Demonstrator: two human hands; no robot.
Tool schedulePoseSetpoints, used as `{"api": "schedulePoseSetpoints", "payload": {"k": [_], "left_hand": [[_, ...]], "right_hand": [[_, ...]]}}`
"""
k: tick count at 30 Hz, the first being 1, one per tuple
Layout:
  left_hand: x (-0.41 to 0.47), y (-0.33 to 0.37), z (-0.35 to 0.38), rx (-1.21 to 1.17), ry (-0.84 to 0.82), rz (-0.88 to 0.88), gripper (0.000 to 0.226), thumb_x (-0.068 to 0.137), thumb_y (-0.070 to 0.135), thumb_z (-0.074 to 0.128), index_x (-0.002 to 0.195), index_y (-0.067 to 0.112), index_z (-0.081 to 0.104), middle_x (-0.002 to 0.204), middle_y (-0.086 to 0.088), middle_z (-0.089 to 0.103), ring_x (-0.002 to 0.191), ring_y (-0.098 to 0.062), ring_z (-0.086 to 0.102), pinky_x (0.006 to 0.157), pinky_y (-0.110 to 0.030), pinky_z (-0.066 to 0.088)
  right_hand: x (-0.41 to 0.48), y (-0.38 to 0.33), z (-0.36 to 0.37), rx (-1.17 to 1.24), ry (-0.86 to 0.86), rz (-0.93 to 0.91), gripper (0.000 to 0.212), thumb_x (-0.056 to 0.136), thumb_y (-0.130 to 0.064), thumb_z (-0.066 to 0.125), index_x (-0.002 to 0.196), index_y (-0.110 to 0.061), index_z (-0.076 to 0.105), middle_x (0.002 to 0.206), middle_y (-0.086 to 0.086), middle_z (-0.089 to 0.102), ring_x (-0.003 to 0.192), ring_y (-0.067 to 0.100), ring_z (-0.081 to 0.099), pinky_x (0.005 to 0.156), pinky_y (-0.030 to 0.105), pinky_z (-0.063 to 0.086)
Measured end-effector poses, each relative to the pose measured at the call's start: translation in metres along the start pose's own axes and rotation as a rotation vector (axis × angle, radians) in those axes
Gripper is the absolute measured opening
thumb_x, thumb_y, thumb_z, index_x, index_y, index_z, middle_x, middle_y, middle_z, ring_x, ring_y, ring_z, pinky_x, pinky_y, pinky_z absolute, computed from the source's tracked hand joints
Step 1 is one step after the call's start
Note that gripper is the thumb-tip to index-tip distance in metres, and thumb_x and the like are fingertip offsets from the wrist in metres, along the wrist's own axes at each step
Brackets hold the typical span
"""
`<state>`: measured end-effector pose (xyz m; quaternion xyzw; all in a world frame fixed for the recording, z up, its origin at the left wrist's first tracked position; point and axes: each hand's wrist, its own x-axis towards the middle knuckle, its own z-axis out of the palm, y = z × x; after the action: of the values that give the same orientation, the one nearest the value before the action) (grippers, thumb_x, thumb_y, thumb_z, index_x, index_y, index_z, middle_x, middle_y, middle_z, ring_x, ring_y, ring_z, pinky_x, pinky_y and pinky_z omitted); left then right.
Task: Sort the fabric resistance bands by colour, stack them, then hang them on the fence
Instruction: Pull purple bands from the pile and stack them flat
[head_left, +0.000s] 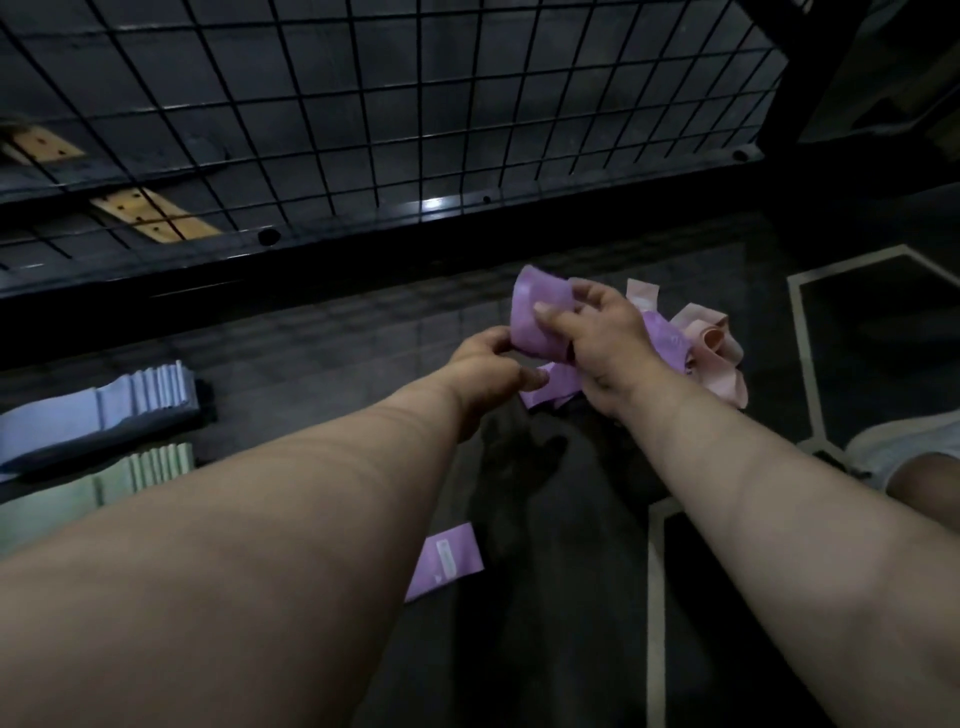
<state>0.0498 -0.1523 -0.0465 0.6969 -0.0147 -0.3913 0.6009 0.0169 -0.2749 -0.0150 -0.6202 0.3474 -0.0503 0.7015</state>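
**A:** Where is the band being handled?

**B:** A folded lilac fabric resistance band (540, 317) is held up in front of the black wire-grid fence (363, 130), short of its bottom rail, between both hands.

**A:** How do the fingers lie?

**B:** The right hand (605, 345) pinches it, with the thumb pressed flat across the front and the other fingers curled behind. The left hand (485, 364) meets the band's lower left edge with its fingers curled toward the palm. Its fingertips are partly hidden at the cloth, but it seems to grip that edge.

**A:** And the other bands?

**B:** Rightward along the fence, just past the right hand, a loose heap of lilac and pale pink bands (711, 358) lies tangled on the dark floor (332, 332). Leftward along the fence lies a neat stack of light blue bands (98, 410). A stack of pale green bands (78, 488) sits just beside it, on the side away from the fence. One single lilac band (447, 564) lies flat farther from the fence, partly under the left forearm.

**A:** Anything else?

**B:** A white shoe (883, 452) shows at the right edge, farther from the fence than the heap.
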Motion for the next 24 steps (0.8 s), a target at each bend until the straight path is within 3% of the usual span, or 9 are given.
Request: {"api": "schedulePoseSetpoints", "payload": {"k": [3, 5, 7, 10, 13, 16, 18, 22, 24], "left_hand": [[-0.002, 0.005, -0.005, -0.072, -0.024, 0.017, 0.022, 0.080, -0.001, 0.074, 0.099, 0.010, 0.070, 0.097, -0.003, 0.073, 0.096, -0.016, 0.067, 0.081, -0.022, 0.051], [-0.003, 0.010, -0.010, -0.090, -0.023, 0.028, 0.018, 0.078, -0.003, 0.072, 0.087, 0.012, 0.068, 0.088, -0.004, 0.071, 0.086, -0.016, 0.064, 0.072, -0.020, 0.051], [-0.004, 0.013, -0.016, -0.130, -0.039, 0.025, 0.018, 0.078, -0.004, 0.070, 0.083, 0.013, 0.067, 0.083, -0.003, 0.069, 0.082, -0.017, 0.062, 0.070, -0.021, 0.051], [-0.011, 0.017, -0.023, -0.234, -0.162, -0.026, 0.014, 0.084, 0.001, 0.061, 0.086, 0.015, 0.064, 0.082, -0.004, 0.066, 0.077, -0.020, 0.061, 0.076, -0.031, 0.049], [-0.020, 0.020, -0.039, -0.225, -0.300, -0.122, 0.007, 0.083, 0.019, 0.059, 0.085, 0.019, 0.065, 0.073, 0.001, 0.067, 0.063, -0.014, 0.062, 0.063, -0.028, 0.045], [-0.026, 0.016, -0.061, -0.153, -0.403, -0.164, 0.018, 0.077, 0.026, 0.067, 0.092, 0.017, 0.070, 0.082, -0.002, 0.070, 0.069, -0.015, 0.064, 0.062, -0.026, 0.047], [-0.029, 0.009, -0.074, -0.129, -0.433, -0.172, 0.020, 0.077, 0.017, 0.070, 0.097, 0.014, 0.068, 0.082, -0.004, 0.068, 0.063, -0.013, 0.063, 0.058, -0.022, 0.048], [-0.034, -0.005, -0.094, -0.053, -0.436, -0.238, 0.049, 0.063, 0.009, 0.078, 0.111, 0.015, 0.068, 0.099, -0.013, 0.070, 0.083, -0.026, 0.065, 0.077, -0.035, 0.048], [-0.040, -0.006, -0.100, -0.050, -0.455, -0.263, 0.049, 0.068, 0.003, 0.070, 0.115, 0.013, 0.065, 0.095, -0.012, 0.071, 0.077, -0.023, 0.068, 0.070, -0.031, 0.054]], "right_hand": [[0.002, -0.021, 0.000, 0.222, 0.006, 0.025, 0.033, 0.089, -0.003, 0.067, 0.121, -0.006, 0.061, 0.104, 0.010, 0.068, 0.093, 0.020, 0.065, 0.082, 0.036, 0.057], [0.002, -0.033, -0.006, 0.256, 0.000, 0.021, 0.022, 0.091, -0.006, 0.065, 0.111, -0.012, 0.066, 0.109, 0.011, 0.069, 0.101, 0.022, 0.065, 0.084, 0.038, 0.057], [0.005, -0.044, -0.012, 0.339, 0.015, 0.010, 0.027, 0.093, -0.008, 0.062, 0.119, -0.011, 0.064, 0.119, 0.013, 0.067, 0.112, 0.022, 0.063, 0.089, 0.037, 0.057], [0.004, -0.056, -0.012, 0.437, 0.051, 0.057, 0.035, 0.098, -0.016, 0.056, 0.131, -0.004, 0.058, 0.120, 0.011, 0.066, 0.103, 0.016, 0.064, 0.073, 0.027, 0.056], [0.000, -0.055, -0.011, 0.389, 0.119, 0.097, 0.034, 0.098, -0.027, 0.058, 0.120, -0.002, 0.063, 0.113, 0.009, 0.069, 0.094, 0.012, 0.067, 0.070, 0.025, 0.054], [-0.003, -0.048, -0.012, 0.419, 0.115, 0.145, 0.031, 0.099, -0.021, 0.057, 0.122, -0.001, 0.062, 0.117, 0.013, 0.070, 0.102, 0.018, 0.069, 0.082, 0.031, 0.059], [-0.008, -0.042, -0.010, 0.439, 0.116, 0.180, 0.033, 0.099, -0.017, 0.057, 0.128, -0.003, 0.058, 0.118, 0.013, 0.068, 0.104, 0.020, 0.067, 0.074, 0.030, 0.061], [-0.020, -0.032, -0.004, 0.466, 0.117, 0.228, 0.029, 0.098, -0.017, 0.058, 0.124, -0.005, 0.060, 0.098, 0.009, 0.071, 0.087, 0.017, 0.070, 0.067, 0.030, 0.061], [-0.028, -0.031, -0.003, 0.483, 0.133, 0.231, 0.026, 0.098, -0.016, 0.057, 0.122, -0.004, 0.061, 0.096, 0.008, 0.071, 0.086, 0.017, 0.069, 0.069, 0.033, 0.061]]}}
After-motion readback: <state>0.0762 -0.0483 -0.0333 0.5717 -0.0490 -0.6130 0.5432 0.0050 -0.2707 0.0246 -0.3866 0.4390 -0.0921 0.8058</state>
